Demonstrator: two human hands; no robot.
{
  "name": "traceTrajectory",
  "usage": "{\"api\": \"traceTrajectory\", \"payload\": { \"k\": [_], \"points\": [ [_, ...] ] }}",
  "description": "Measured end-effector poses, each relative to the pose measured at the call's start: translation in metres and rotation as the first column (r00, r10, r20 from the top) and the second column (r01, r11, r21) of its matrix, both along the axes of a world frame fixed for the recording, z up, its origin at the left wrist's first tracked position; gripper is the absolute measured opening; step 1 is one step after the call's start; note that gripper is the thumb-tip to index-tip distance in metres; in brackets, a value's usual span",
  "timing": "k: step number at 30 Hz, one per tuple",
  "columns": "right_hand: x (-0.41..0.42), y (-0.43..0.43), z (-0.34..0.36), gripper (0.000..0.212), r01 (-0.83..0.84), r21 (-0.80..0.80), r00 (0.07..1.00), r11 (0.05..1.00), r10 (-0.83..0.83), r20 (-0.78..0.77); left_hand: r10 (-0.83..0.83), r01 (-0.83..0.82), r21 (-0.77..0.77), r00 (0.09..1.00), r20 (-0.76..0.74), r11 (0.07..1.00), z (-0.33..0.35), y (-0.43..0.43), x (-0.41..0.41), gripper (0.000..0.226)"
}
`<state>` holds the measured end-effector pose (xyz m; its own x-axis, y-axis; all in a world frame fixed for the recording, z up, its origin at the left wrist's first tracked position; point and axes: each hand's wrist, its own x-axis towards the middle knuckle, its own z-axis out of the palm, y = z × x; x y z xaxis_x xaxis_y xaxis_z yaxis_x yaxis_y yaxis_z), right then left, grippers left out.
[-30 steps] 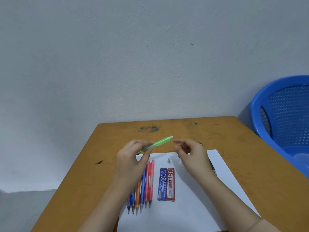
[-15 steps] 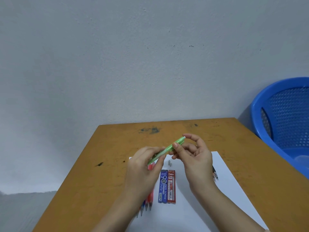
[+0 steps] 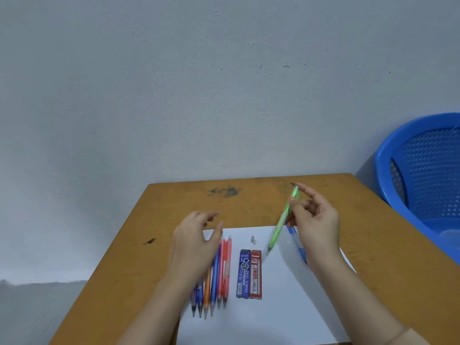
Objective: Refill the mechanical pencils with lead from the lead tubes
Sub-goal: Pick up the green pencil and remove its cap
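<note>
Two hands were on the green pencil [image 3: 282,221] a moment ago, and now we see only one. The left hand [image 3: 196,242] has let go. It hangs just over the row of pencils [image 3: 226,267] on the left of the paper [image 3: 273,317], fingers loose and spread, holding nothing. The right hand [image 3: 316,220] pinches the green pencil near its top end between thumb and fingers. The pencil is up in the air, tilted, its tip pointing down at the paper. It has gone off to the right, where a blue pencil [image 3: 297,242] lies partly hidden under the hand.

We think the green pencil is done and is going beside the blue one, and the left hand is going for the next. Six are in the row, so most of the job is left.

Two lead tubes lie flat in the middle of the paper, touching side by side: a blue tube [image 3: 245,273] and a red tube [image 3: 256,275]. We cannot tell if they are open or how much lead is inside. A small grey bit [image 3: 253,239] lies just past them. Beside the table [image 3: 249,202] stands a blue basket [image 3: 423,175] with something pale at the bottom; we cannot tell what.
</note>
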<state>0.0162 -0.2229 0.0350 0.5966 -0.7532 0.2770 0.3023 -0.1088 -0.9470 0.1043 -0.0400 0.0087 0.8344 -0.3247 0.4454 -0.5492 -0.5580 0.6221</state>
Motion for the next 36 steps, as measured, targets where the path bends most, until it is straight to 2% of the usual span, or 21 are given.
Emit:
{"api": "traceTrajectory", "payload": {
  "k": [5,8,11,15,21,36],
  "points": [
    [0.007,-0.003,-0.017,0.033,-0.158,-0.211,0.921,0.965,0.067,-0.384,0.273,-0.238,0.290,0.958,-0.086,0.927,-0.009,0.026,0.029,0.046],
    [0.009,0.002,-0.023,0.034,-0.232,-0.345,0.849,0.909,0.017,-0.528,0.353,-0.301,0.341,0.930,-0.100,0.890,-0.014,0.036,0.040,0.049],
    [0.009,0.005,-0.026,0.035,-0.266,-0.393,0.799,0.880,-0.027,-0.601,0.339,-0.283,0.362,0.935,-0.099,0.888,-0.018,0.036,0.044,0.051],
    [0.007,0.006,-0.027,0.036,-0.291,-0.379,0.746,0.879,-0.039,-0.664,0.280,-0.223,0.382,0.955,-0.100,0.897,-0.022,0.033,0.046,0.054],
    [0.009,0.008,-0.027,0.035,-0.306,-0.378,0.705,0.873,-0.059,-0.706,0.283,-0.215,0.422,0.953,-0.106,0.881,-0.026,0.031,0.050,0.054],
    [0.013,0.018,-0.032,0.034,-0.366,-0.325,0.719,0.872,0.043,-0.694,0.281,-0.212,0.419,0.954,-0.109,0.883,-0.026,0.029,0.049,0.054]
  ]
}}
